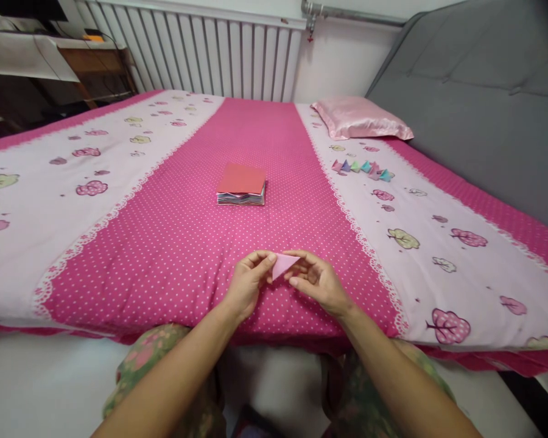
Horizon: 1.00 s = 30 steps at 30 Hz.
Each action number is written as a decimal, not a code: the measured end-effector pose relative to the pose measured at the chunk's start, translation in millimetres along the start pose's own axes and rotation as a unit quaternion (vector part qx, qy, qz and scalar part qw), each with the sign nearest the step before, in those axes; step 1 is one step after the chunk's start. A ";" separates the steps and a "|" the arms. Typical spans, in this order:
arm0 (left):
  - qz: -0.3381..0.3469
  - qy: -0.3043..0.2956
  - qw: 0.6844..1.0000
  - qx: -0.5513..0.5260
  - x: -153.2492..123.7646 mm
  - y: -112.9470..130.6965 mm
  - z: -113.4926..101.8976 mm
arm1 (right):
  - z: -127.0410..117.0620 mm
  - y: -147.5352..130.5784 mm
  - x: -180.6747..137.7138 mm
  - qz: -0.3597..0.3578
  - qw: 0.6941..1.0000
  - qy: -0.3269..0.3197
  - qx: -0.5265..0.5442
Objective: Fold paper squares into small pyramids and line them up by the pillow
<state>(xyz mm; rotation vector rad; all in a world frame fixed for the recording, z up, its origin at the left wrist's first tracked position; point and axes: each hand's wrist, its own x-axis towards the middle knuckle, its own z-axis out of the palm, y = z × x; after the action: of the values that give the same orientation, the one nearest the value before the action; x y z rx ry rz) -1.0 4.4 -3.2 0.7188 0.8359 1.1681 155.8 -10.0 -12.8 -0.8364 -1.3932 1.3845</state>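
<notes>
We had a small pink paper triangle between our hands, just in from the near edge of the bed cover. Our left hand held it in a narrow pinch: the thumb pressed flat on the left corner, with the fingers curled behind. Our right hand was more loosely shaped, its fingers bent at the triangle's right-hand tip and its thumb standing apart from the paper, leaving a gap. We could not tell how firmly those right fingers touched the back of it, nor whether the paper brushed the cover below.

Beyond our hands, on the dotted middle band, sat a stack of paper with a red sheet on top. Off to the right, a row of small folded pieces in pink, purple, green and blue lay near the pillow.
</notes>
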 end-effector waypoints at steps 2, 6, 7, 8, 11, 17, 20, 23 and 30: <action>-0.012 -0.013 1.000 -0.007 0.0 0.4 0.7 | 0.1 -0.4 -0.6 -0.020 1.000 -0.001 -0.009; -0.025 -0.032 0.999 -0.005 -0.6 -0.4 1.0 | 0.0 -3.1 -0.7 -0.043 0.999 0.024 -0.021; -0.029 -0.034 0.999 -0.004 -0.7 -0.7 0.9 | 0.0 -4.0 -0.6 -0.046 0.998 0.030 -0.024; -0.032 -0.035 0.999 -0.003 -0.7 -0.9 0.8 | 0.0 -4.9 -0.5 -0.048 0.998 0.035 -0.026; -0.037 -0.041 0.998 0.003 -1.0 -1.3 0.4 | 0.3 -6.6 -0.1 -0.053 0.997 0.044 -0.027; -0.047 -0.051 0.998 0.002 -1.1 -1.3 -1.0 | 0.1 -6.6 0.7 -0.048 0.997 0.049 -0.026; -0.057 -0.065 0.996 -0.002 -0.5 -1.7 -2.1 | -0.9 -5.6 0.5 -0.039 0.998 0.048 -0.027; -0.061 -0.075 0.995 -0.004 -0.1 -1.7 -2.7 | -1.5 -4.8 0.2 -0.023 0.999 0.042 -0.018; -0.033 -0.063 0.997 0.026 -2.7 -0.9 0.0 | 1.2 -5.7 0.6 -0.059 0.992 0.058 -0.094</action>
<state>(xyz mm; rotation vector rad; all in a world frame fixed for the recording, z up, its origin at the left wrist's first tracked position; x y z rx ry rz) -1.1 1.5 -3.4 0.7934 0.7809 1.0345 155.4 -10.5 -6.9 -0.9268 -1.4746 1.1101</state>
